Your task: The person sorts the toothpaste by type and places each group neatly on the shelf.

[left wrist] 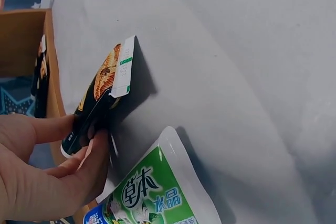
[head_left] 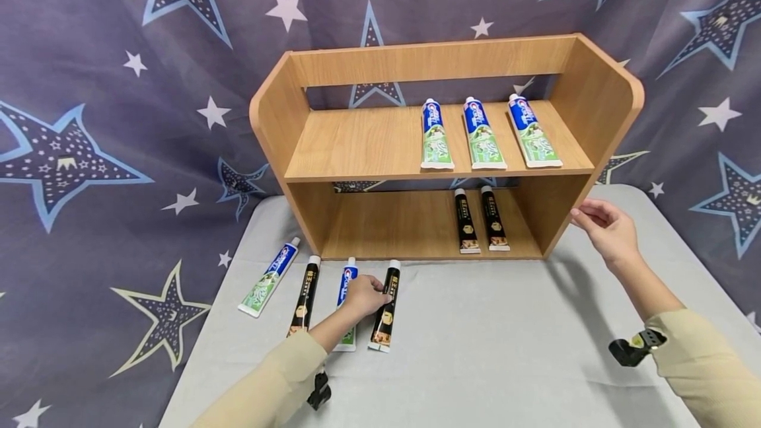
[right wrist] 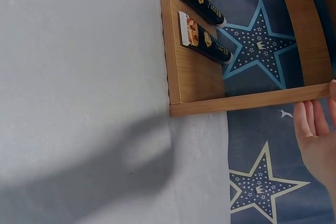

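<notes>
My left hand (head_left: 364, 296) pinches a black toothpaste tube (head_left: 386, 309) between thumb and fingers. In the left wrist view, this tube (left wrist: 102, 85) is tilted, its flat crimped end raised off the cloth. Just left of it lies a blue-and-green toothpaste tube (head_left: 347, 283), partly hidden by my hand and forearm. My right hand (head_left: 612, 233) touches the right side panel of the wooden shelf (head_left: 600, 111) near its front edge. In the right wrist view, the fingers of the right hand (right wrist: 317, 140) rest fairly straight against that panel's outer side.
On the upper board stand several blue-and-green tubes, one a toothpaste tube (head_left: 436, 134) nearest the middle. Two black tubes (head_left: 466, 223) lie on the lower board. Left on the grey cloth (head_left: 475, 335) are another black tube (head_left: 305, 296) and a blue-and-green tube (head_left: 270, 277). A star-patterned curtain (head_left: 89, 249) hangs behind.
</notes>
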The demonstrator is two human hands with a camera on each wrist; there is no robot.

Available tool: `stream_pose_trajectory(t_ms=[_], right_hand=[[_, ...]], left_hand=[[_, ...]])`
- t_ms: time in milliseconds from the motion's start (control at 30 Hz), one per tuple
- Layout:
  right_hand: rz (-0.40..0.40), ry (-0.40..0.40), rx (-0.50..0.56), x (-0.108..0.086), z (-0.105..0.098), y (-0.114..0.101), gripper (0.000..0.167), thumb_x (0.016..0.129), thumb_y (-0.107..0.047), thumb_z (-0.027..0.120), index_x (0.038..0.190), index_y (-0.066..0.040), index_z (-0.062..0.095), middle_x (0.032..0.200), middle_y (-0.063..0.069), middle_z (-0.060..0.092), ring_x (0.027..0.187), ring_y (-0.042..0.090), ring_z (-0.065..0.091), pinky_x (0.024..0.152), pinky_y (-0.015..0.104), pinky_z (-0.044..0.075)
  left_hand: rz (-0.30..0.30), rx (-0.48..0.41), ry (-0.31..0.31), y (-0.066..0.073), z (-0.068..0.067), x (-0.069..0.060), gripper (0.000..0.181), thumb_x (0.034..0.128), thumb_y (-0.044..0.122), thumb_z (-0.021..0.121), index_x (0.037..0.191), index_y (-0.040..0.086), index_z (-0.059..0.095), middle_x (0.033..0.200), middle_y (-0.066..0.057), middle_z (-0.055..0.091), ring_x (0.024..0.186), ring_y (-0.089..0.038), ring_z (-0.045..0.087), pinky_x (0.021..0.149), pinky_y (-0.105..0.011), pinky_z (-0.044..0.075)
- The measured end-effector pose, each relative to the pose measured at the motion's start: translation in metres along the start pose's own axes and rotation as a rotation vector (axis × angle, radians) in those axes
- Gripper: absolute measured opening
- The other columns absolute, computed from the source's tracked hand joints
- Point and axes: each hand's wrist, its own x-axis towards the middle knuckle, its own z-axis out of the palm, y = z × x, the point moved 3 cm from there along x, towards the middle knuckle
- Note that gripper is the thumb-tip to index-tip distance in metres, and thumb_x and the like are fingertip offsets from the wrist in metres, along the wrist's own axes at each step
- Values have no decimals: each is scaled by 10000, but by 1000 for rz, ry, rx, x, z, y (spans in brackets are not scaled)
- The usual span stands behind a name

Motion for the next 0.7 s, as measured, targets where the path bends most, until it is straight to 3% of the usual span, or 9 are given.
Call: stream_pose_trajectory(t_ms=[200, 333, 433, 500, 700], right_hand=[[-23, -25, 77, 12, -20, 27, 223, 805, -5, 738, 1023, 3, 689, 865, 1, 748, 794, 69, 719, 700, 189, 592], [-7, -28, 94, 12, -19, 27, 217, 799, -1, 743, 1010, -18, 696, 871, -8, 747, 800, 69, 719, 704, 182, 590], [13, -10, 103, 5, -8, 14, 172, 807, 16, 727, 950, -77, 708, 839, -44, 739, 774, 39, 710, 690, 154, 581], [37, 8, 52, -3, 4, -4, 161, 821, 5, 715, 913, -126, 697, 811, -91, 725, 756, -4, 696, 693, 141, 573], [98, 39, 65, -10, 18, -21, 258, 843, 109, 631, 863, -141, 688, 770, -94, 714, 716, -16, 681, 674, 128, 568]], left_hand=[[-110, -141, -40, -4, 2, 0, 214, 731, 76, 783, 885, -42, 692, 853, -149, 699, 664, -162, 611, 560, -234, 548], [-174, -209, -62, -4, 4, -1, 218, 735, 76, 786, 886, -44, 684, 856, -151, 694, 648, -150, 633, 589, -255, 587], [-180, -198, -64, -1, 5, -1, 218, 739, 85, 789, 881, -40, 681, 859, -156, 692, 645, -151, 643, 585, -246, 585], [-172, -173, -59, 1, 6, -1, 212, 742, 92, 790, 870, -32, 676, 854, -151, 686, 630, -142, 634, 558, -226, 569], [-128, -86, -41, 6, 7, -2, 213, 731, 117, 805, 807, -2, 646, 798, -111, 662, 586, -127, 588, 494, -178, 495]])
